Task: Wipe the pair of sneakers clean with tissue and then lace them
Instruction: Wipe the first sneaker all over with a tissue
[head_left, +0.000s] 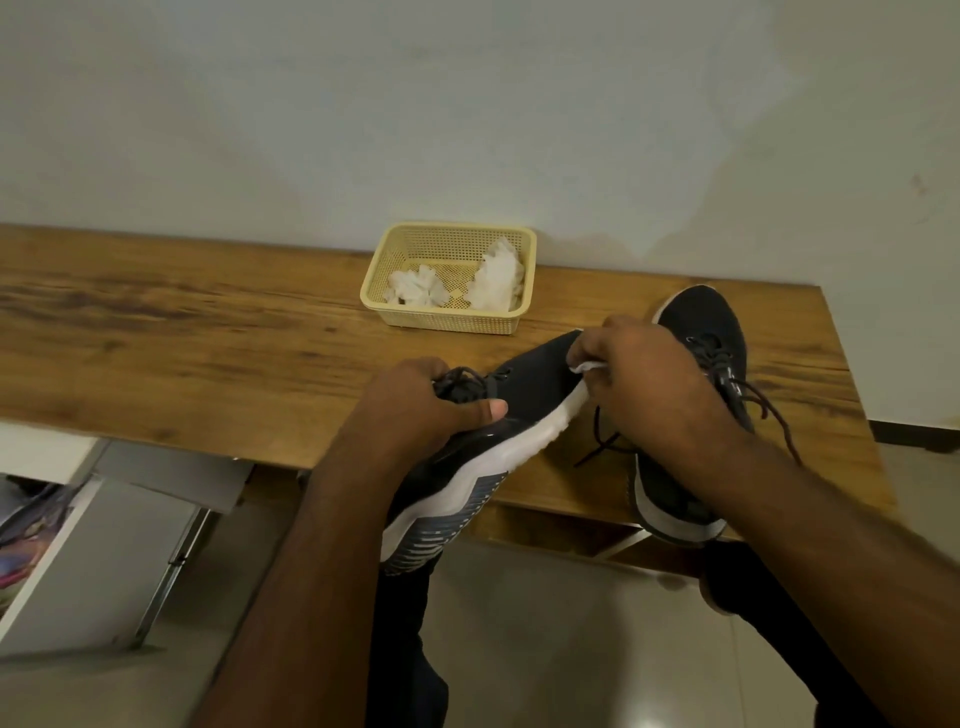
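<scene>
Drawers (98, 551) are seen hanging open at the far left, below the edge of the wooden table (182, 343). Near the back edge of the table, against the wall, a yellow basket (527, 244) is set, and two crumpled white tissues (496, 280) are held in it. Just in front of the basket, a dark sneaker (530, 379) with a white sole is held up, tipped on its side. Its long axis runs from the lower left to the upper right, with the toe pointed toward the basket and the heel hanging out past the table's front edge. The lace area of this sneaker is gripped by the left hand (421, 405), whose fingers are curled round it with the thumb pressed along the side. At the toe, a small piece of tissue (587, 366) is pinched by the fingers of the right hand (649, 384) and pressed against the shoe. Much of the second sneaker (701, 332) is hidden behind that hand and forearm. It is laid upright on the table at the right, toe pointed away toward the wall, heel at the front edge, its dark laces (763, 400) trailing loose.
</scene>
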